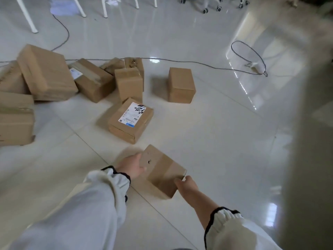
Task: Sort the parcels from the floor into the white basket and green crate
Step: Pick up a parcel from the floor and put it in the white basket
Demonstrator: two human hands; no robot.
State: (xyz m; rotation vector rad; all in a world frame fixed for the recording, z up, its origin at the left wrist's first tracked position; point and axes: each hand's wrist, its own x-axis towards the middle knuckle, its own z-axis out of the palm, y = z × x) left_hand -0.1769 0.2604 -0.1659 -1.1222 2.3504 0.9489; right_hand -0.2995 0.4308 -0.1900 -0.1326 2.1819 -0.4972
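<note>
Pick-up step in hand. A small box [162, 170] is held between both hands low over the floor [225, 141], tilted. Whether it is fully lifted cannot be told, though a shadow is cast beneath it. The left hand [131, 166] is clamped on the box's left end, thumb laid on the top face, fingers hidden behind. The right hand [187, 184] is curled round the near right corner.

Unsorted parcels noted: a labelled box [130, 120] just beyond, a lone box [181, 84] farther off, a heap of boxes [46, 74] at left. A cable [198, 63] is run across the floor behind them.

Neither white basket nor green crate is in view. The sorting is judged to be at an early stage, most parcels being left on the floor. Next move: the box to be raised clear, the view turned until a container is found, and the proper one chosen. The sorting rule cannot be read from here. The cable is to be minded underfoot.
</note>
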